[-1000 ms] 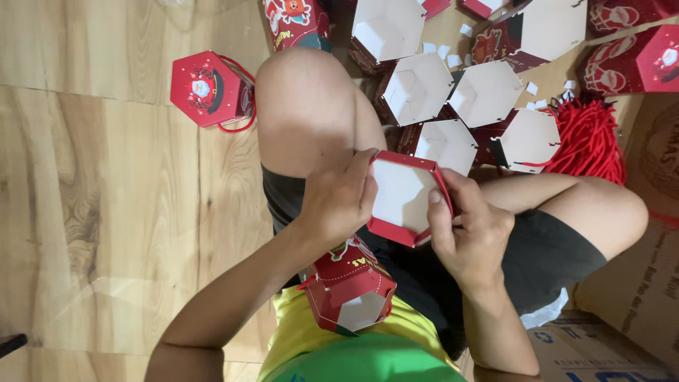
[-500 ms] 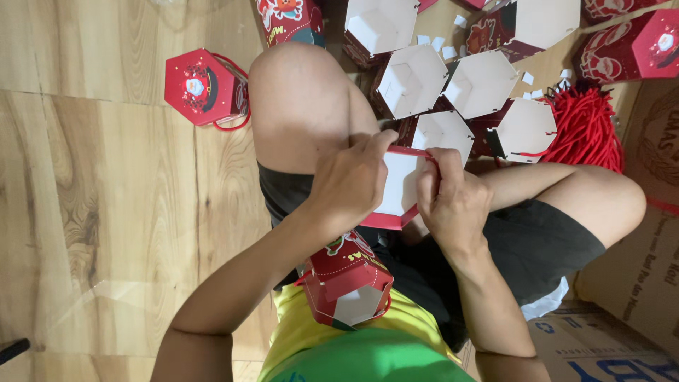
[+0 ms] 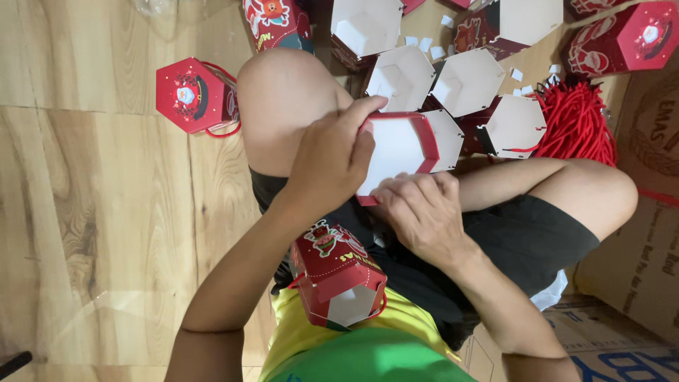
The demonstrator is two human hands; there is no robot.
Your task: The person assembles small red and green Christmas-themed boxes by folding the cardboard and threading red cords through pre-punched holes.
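A finished red box point(image 3: 338, 279) rests in your lap. Above it, your left hand point(image 3: 329, 159) grips the open hexagonal box point(image 3: 396, 150) by its rim, while your right hand point(image 3: 417, 212) curls closed beneath it.

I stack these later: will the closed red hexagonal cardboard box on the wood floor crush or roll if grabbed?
The closed red hexagonal cardboard box probably weighs little and dents easily, being thin card. Its flat faces make rolling unlikely, and its red cord loop may snag.
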